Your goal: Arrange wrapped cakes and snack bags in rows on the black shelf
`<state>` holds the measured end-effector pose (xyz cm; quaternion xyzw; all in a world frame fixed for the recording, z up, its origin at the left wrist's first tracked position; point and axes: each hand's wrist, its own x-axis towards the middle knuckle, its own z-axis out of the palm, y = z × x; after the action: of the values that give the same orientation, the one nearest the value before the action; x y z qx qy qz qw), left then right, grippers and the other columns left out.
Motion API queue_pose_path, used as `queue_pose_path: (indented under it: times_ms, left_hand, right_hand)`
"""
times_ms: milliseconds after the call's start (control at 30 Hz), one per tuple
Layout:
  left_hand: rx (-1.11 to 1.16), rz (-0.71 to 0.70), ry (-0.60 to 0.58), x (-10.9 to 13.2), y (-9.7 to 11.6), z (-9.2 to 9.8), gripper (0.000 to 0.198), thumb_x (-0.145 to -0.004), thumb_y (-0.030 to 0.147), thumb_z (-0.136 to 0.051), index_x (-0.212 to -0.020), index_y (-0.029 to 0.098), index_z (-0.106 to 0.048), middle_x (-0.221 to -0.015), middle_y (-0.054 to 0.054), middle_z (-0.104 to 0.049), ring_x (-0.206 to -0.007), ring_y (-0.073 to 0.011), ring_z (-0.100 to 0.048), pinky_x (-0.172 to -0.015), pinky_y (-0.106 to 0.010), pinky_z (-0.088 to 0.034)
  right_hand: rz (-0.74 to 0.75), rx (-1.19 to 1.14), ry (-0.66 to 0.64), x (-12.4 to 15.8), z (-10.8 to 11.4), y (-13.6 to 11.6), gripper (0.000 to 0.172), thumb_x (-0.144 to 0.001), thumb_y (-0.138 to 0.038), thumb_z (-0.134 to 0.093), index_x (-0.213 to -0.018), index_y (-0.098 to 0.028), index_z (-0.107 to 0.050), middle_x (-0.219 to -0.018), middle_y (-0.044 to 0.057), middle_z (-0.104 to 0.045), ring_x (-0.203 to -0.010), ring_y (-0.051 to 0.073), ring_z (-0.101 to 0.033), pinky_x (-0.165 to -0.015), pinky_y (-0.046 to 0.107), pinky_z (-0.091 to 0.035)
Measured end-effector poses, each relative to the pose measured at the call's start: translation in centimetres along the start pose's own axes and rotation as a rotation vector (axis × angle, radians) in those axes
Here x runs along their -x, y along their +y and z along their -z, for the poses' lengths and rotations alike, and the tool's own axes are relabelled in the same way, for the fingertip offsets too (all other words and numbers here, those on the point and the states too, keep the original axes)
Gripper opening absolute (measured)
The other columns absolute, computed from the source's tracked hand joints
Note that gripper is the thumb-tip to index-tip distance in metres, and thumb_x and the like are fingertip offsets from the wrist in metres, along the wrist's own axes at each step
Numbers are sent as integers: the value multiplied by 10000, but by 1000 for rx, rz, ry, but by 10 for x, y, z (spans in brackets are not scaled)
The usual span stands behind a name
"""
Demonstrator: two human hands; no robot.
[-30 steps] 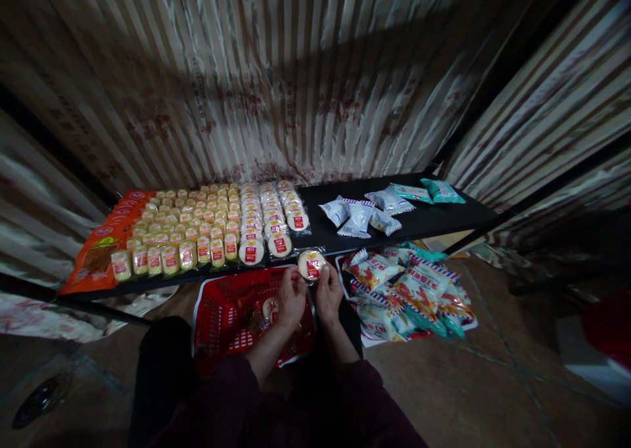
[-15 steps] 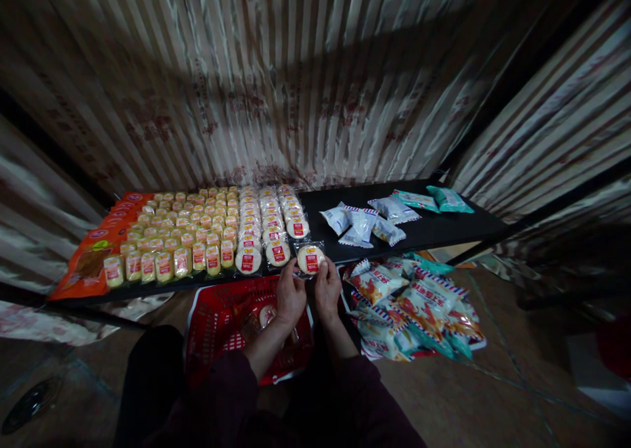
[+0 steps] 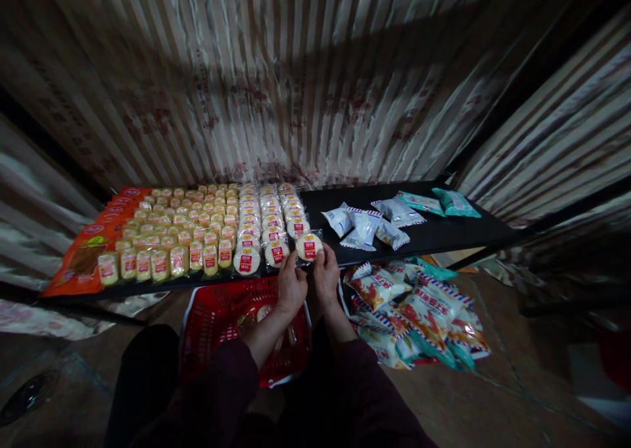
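Note:
A round white rice cracker (image 3: 309,246) in a clear wrapper with a red label is held at its lower edge between my two hands. My left hand (image 3: 292,287) pinches its left corner, and my right hand (image 3: 326,278) grips the right corner. It sits at the front end of the third column of wrapped crackers (image 3: 298,227), partly overlapping the cracker behind. To its left, another wrapped cracker (image 3: 277,253) ends the middle column. Below my left hand stands a red basket (image 3: 207,330) with a few packages inside.
Rows of small yellow wrapped cakes (image 3: 178,259) and orange packets (image 3: 81,251) cover the left of the black shelf (image 3: 434,236). Silvery packets (image 3: 363,230) and teal packets (image 3: 456,203) lie on its right. A second basket heaped with snack bags (image 3: 428,310) stands at lower right.
Both hands have moved the cracker slightly up and away from me, closer to the column behind it. The view has shifted a little.

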<state>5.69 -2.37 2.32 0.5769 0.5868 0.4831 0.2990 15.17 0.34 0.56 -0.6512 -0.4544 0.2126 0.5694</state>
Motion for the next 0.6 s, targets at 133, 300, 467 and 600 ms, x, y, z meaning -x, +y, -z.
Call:
queue_pose_path:
  times_ms: [133,300,467,600]
  left_hand:
    - [41,18,-29,-7,3,-6,520,-742,-1,-417,-1236,109,-540,-1237,-159,-566,-887,-176,-661,-912,-351,-520]
    - [24,11,-48,-15,5,-11,516,-724,-29,-398,-1212,66,-534,-1239,-191,-544,-868,-172,-659,-858,-337,-543]
    - [-6,-2,-62,-19,5,-15,516,-724,-32,-407,-1207,97,-535,-1253,-169,-532,-910,-164,-649,-896,-326,-528]
    - [-27,12,-65,-23,4,-17,490,-729,-30,-414,-1191,77,-534,-1277,-190,-513,-893,-161,-653,-917,-334,-517]
  right_hand:
    - [6,76,-13,-13,-4,3,476,-865,-455,-370,-1154,-132,-568,-1086,145,-665,-944,225,-623,-832,349,-476]
    - [15,194,-4,-26,-8,7,416,-853,-417,-364,-1078,-154,-595,-993,118,-682,-882,224,-625,-811,344,-469]
    - [28,229,-14,-36,-13,10,365,-849,-372,-367,-1024,-162,-609,-948,104,-682,-851,213,-616,-787,320,-461]
    - [27,253,-33,-42,-15,10,335,-849,-337,-373,-1010,-164,-612,-919,96,-684,-814,207,-610,-757,309,-456]
